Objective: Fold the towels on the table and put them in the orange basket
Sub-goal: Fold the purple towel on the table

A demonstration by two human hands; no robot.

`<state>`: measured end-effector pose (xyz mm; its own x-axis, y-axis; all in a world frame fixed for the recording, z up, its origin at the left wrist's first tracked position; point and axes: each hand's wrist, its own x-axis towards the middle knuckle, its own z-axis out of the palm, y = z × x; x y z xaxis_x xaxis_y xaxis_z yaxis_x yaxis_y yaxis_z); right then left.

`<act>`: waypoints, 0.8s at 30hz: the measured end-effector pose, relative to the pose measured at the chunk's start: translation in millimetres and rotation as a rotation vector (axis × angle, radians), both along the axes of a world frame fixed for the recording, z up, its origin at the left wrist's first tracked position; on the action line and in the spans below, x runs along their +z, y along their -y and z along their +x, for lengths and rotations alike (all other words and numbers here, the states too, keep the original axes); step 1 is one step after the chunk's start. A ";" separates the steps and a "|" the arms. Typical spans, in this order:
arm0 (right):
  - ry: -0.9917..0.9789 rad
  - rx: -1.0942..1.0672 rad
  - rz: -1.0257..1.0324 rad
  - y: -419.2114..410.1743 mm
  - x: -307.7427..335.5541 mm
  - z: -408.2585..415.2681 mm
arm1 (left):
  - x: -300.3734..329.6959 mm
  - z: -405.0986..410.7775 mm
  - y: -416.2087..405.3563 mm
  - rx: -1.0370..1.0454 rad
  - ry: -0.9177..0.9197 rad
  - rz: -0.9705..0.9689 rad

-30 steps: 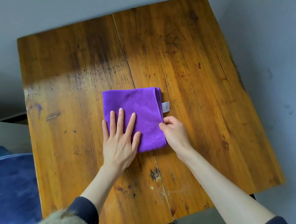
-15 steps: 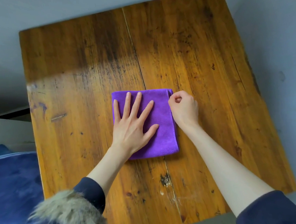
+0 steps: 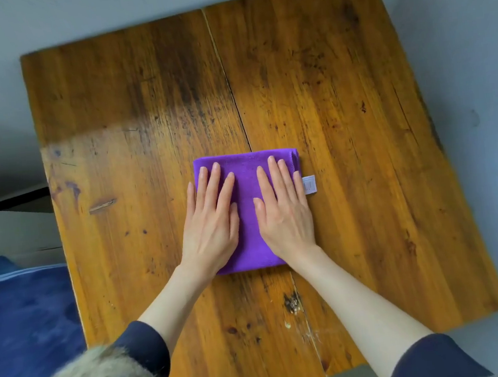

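Note:
A purple towel [image 3: 249, 218], folded into a small square, lies in the middle of the wooden table [image 3: 340, 103]. A white label [image 3: 309, 184] sticks out at its right edge. My left hand [image 3: 209, 219] lies flat on the towel's left half with straight fingers. My right hand [image 3: 284, 209] presses flat on the right half, fingers straight and close together. Both palms cover much of the cloth. The orange basket is not in view.
The table has a long crack [image 3: 228, 78] down its middle and a dark knot [image 3: 292, 302] near the front. A blue cushion or seat [image 3: 27, 331] sits at the lower left beside the table. Grey floor [image 3: 471, 45] surrounds the table.
My right hand left the towel's right edge, uncurled and now lies flat on the towel beside my left hand. The left hand stayed flat on the cloth.

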<state>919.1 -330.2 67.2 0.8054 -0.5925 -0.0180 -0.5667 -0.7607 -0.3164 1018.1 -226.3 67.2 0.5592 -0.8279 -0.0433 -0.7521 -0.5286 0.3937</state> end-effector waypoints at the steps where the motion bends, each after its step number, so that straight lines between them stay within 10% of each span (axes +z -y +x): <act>1: -0.030 0.015 -0.002 4.1 -3.6 -2.4 | -2.3 0.8 -1.0 -0.004 0.008 0.028; 24: -0.259 -0.018 -0.002 -13.8 -4.1 -58.7 | -9.1 -27.0 -49.7 -0.152 0.084 0.195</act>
<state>860.4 -316.4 63.0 0.7632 -0.6072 -0.2212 -0.6424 -0.7500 -0.1575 991.1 -176.6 58.1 0.4370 -0.8834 -0.1693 -0.8545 -0.4665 0.2286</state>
